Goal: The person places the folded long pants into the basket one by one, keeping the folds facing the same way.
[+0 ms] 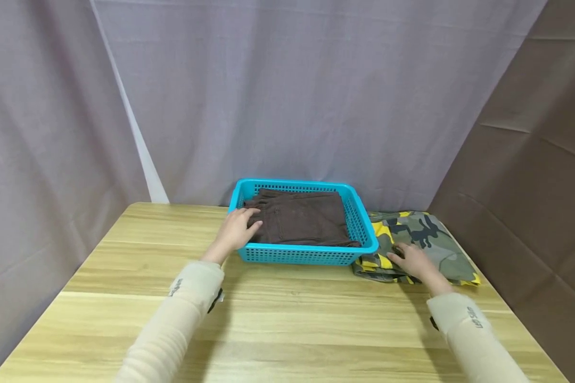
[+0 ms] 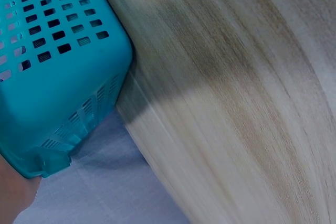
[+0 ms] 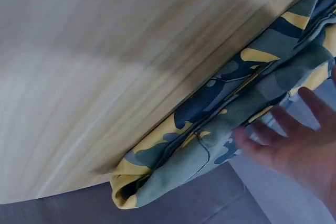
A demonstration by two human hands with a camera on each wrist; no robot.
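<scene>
One left hand [image 1: 236,227] at nine o'clock of basket [image 1: 297,256], right hand [image 1: 414,260] over camouflage cloth [image 1: 448,256] toward four; both hands' fingers [image 3: 289,123] apart. Lifted cloth could snag overlapping rim [image 1: 371,243], tipping basket.

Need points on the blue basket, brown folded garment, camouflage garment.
Blue basket [image 1: 297,256], head view: perforated near wall.
Brown folded garment [image 1: 306,218], head view: middle of its upper face.
Camouflage garment [image 1: 442,250], head view: grey-green patch on its upper face.

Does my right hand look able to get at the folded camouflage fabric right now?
Probably yes: the right hand is right at the camouflage fabric, with nothing visible between them. Only the blue basket hides part of its left side.
</scene>
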